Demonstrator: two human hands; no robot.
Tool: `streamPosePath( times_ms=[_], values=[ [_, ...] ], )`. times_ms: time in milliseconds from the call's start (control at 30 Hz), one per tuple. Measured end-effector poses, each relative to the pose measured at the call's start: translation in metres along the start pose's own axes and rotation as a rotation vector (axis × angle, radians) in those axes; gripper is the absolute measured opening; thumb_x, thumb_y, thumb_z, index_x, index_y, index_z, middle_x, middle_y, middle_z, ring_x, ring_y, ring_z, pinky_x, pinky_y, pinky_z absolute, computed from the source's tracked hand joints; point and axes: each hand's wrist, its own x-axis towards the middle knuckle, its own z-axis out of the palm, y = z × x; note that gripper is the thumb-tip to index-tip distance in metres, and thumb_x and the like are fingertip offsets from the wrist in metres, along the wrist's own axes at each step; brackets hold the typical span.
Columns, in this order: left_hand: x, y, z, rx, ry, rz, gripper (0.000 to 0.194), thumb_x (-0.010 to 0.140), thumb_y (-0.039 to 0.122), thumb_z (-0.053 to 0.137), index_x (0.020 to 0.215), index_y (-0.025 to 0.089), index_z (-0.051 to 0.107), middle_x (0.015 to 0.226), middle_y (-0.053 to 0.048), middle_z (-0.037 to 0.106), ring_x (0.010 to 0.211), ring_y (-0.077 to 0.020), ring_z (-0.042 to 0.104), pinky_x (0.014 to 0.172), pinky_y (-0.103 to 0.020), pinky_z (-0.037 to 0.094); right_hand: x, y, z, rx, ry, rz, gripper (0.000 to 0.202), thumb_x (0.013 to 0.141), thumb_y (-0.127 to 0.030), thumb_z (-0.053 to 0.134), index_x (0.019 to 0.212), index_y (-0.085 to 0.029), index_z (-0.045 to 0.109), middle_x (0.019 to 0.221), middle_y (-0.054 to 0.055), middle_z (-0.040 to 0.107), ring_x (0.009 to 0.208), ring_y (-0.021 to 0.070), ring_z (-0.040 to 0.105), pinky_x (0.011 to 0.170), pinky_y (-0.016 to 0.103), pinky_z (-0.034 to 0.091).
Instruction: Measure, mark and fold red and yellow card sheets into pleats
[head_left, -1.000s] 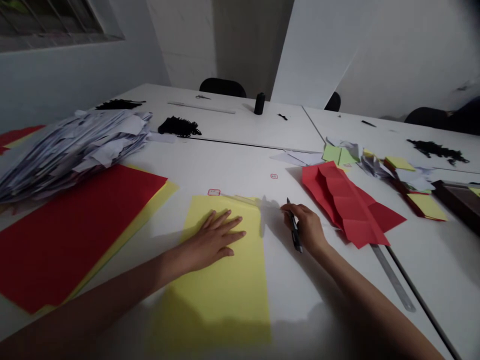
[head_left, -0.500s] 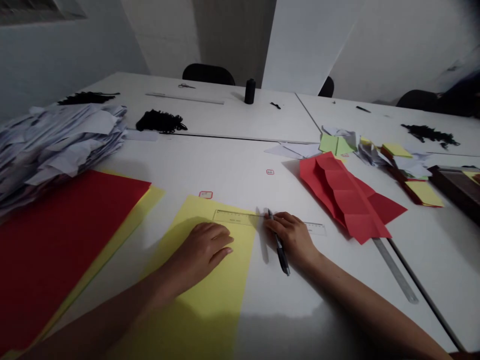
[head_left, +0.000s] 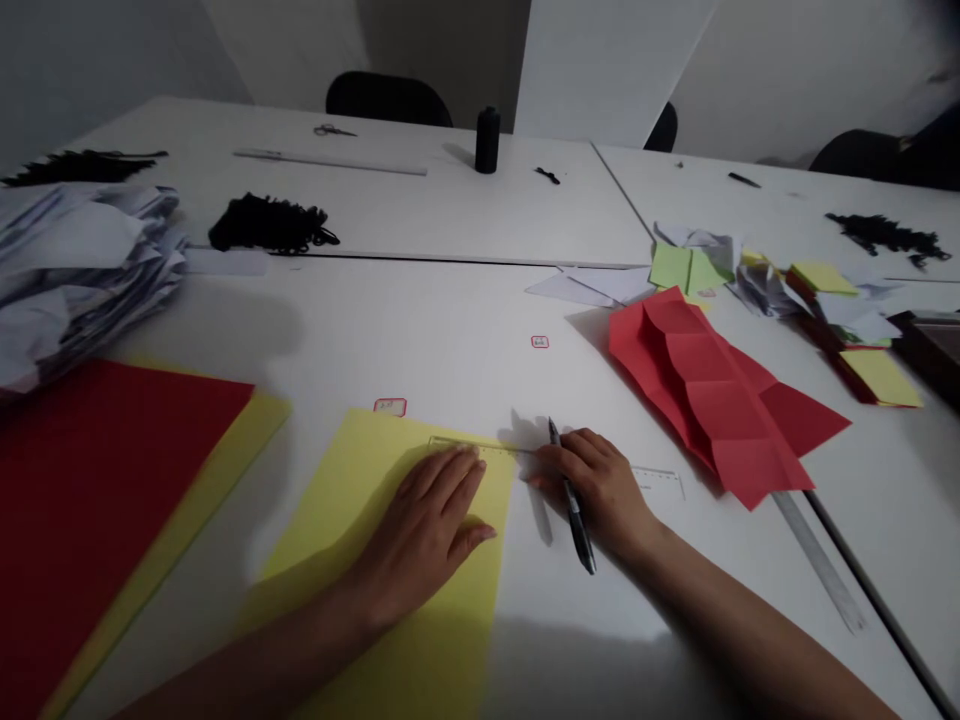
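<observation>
A sheet of yellow paper point(head_left: 330, 500) lies in front of me, with a clear plastic ruler point(head_left: 661, 482) across its top part and out past its right edge. My left hand point(head_left: 424, 530) rests flat on the paper, fingers stretched out and fingertips on the ruler's left part, thumb apart. Beyond the paper's right edge, my right hand point(head_left: 606, 490) is closed around a black pen point(head_left: 576, 520), whose tip points up and away from me. The right fingertips are by the ruler's middle and hide part of it; whether they touch it I cannot tell.
On the left are red sheets point(head_left: 112, 480) and a heap of crumpled white paper point(head_left: 82, 270). Folded red paper point(head_left: 720, 400) lies right, over a metal ruler point(head_left: 817, 560). Farther back are black yarn point(head_left: 270, 222), a black spool point(head_left: 487, 140) and scissors point(head_left: 334, 130).
My left hand has flattened, its fingers reaching forward onto the ruler. The right hand still has the pen. The whole view has shifted slightly.
</observation>
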Motion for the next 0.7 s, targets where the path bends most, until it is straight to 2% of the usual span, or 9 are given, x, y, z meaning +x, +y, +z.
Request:
streamPosePath(
  times_ms=[267,467,700],
  values=[
    [0.0032,-0.007,0.0009,-0.016,-0.034,0.083,0.055,0.095,0.042,0.045,0.142,0.015,0.038,0.145,-0.009,0.044,0.137,-0.0275,0.034,0.11,-0.044,0.036,-0.0024,0.0062,0.0019,0.079,-0.019,-0.022,0.021,0.089,-0.026,0.059,0.109,-0.02,0.059,0.092,0.007,0.065,0.085,0.021,0.055,0.071,0.034,0.045],
    [0.0014,-0.0052,0.0017,-0.017,-0.035,-0.005,0.049,0.095,0.042,0.046,0.137,0.018,0.047,0.14,-0.012,0.045,0.129,-0.03,0.04,0.103,-0.045,0.043,-0.0034,0.0062,0.0034,0.064,-0.022,0.033,0.025,0.089,-0.035,0.061,0.108,-0.019,0.06,0.087,0.007,0.064,0.08,0.0205,0.053,0.071,0.034,0.045],
    [0.0008,-0.0056,0.0025,-0.057,-0.06,-0.011,0.055,0.094,0.042,0.048,0.142,0.019,0.039,0.142,-0.01,0.044,0.132,-0.0291,0.038,0.107,-0.046,0.039,-0.0011,0.0052,0.001,0.054,-0.005,0.045,0.023,0.089,-0.034,0.06,0.107,-0.019,0.061,0.083,0.005,0.062,0.079,0.0199,0.054,0.069,0.033,0.044]
  ],
)
